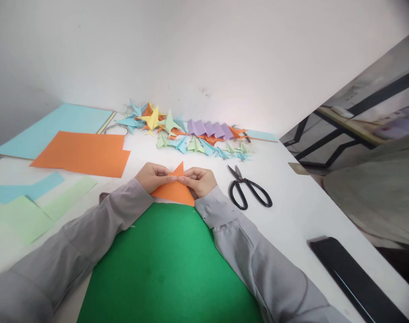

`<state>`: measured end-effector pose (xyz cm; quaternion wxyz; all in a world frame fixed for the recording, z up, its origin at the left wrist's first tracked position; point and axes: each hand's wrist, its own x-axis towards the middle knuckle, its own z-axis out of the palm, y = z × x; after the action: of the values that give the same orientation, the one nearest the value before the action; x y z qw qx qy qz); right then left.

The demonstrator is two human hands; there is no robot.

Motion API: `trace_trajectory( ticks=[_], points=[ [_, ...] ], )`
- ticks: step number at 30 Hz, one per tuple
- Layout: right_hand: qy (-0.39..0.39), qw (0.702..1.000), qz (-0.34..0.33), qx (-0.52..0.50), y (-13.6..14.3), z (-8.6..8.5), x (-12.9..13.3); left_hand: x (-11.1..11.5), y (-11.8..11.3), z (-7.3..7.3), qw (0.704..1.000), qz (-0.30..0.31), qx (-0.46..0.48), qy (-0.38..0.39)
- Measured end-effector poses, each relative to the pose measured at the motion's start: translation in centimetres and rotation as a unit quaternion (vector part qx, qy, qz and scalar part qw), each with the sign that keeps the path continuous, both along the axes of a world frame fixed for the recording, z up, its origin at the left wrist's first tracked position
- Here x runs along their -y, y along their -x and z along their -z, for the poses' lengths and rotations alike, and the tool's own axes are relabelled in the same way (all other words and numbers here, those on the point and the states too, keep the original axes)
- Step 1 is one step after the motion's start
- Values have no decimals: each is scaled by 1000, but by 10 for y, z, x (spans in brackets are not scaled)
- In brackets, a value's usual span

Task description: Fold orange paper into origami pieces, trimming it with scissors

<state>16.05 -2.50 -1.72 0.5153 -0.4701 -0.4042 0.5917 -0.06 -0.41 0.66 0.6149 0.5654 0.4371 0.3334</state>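
Observation:
A folded orange paper [175, 192] is held up between both hands over the far edge of a green sheet [167, 264]. One pointed tip of the paper rises between the hands. My left hand [154, 177] pinches its left side with thumb and fingers. On the right side, my right hand [198, 180] pinches it too, the two thumbs nearly meeting at the middle. The lower part of the paper spreads out below the thumbs, with a corner near my right wrist. Some fingers are hidden behind the paper.
Black-handled scissors [247, 187] lie right of the hands. Folded paper shapes [171, 123] and a pleated purple strip [209, 129] line the wall. Orange sheets [83, 152], blue sheets [63, 128] and green pieces [26, 217] lie left. A black object [355, 278] rests at the near right.

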Motion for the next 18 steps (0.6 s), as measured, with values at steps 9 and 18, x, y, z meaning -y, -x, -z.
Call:
trace_trajectory(
  ticks=[9, 18],
  points=[
    [-39, 999, -24, -2, -1, -5, 5, 1, -2, -4, 997, 76, 2, 8],
    [-64, 994, -58, 74, 0, -8, 5, 3, -4, -8, 998, 42, 31, 37]
  ],
)
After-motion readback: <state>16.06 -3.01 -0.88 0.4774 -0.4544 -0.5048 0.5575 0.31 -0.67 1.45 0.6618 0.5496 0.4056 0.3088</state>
